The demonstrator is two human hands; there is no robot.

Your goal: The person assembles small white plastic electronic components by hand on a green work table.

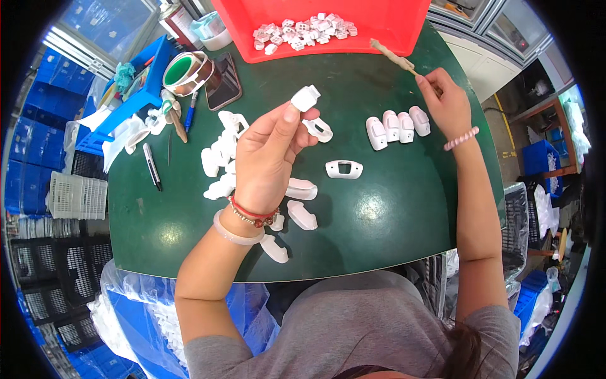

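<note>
Raised over the table's middle, my left hand (pixel 268 148) pinches a small white plastic part (pixel 305 98) between thumb and fingers. At the far right my right hand (pixel 447 104) is closed on the thin end of a stick (pixel 395 55) with a beige wrapped tip, which points up and left toward the red bin. A short row of white rounded pieces (pixel 391 129) stands just below that hand. Loose white curved shells (pixel 221 151) lie around and partly behind my left forearm. One white frame with a rectangular window (pixel 344 168) lies alone right of them.
A red bin (pixel 241 38) at the back holds many small white parts. At the back left are a phone (pixel 224 82), a tape roll (pixel 183 71), a blue tray (pixel 148 85), and a blue pen (pixel 190 112). Another pen (pixel 152 166) lies on the green table (pixel 404 221).
</note>
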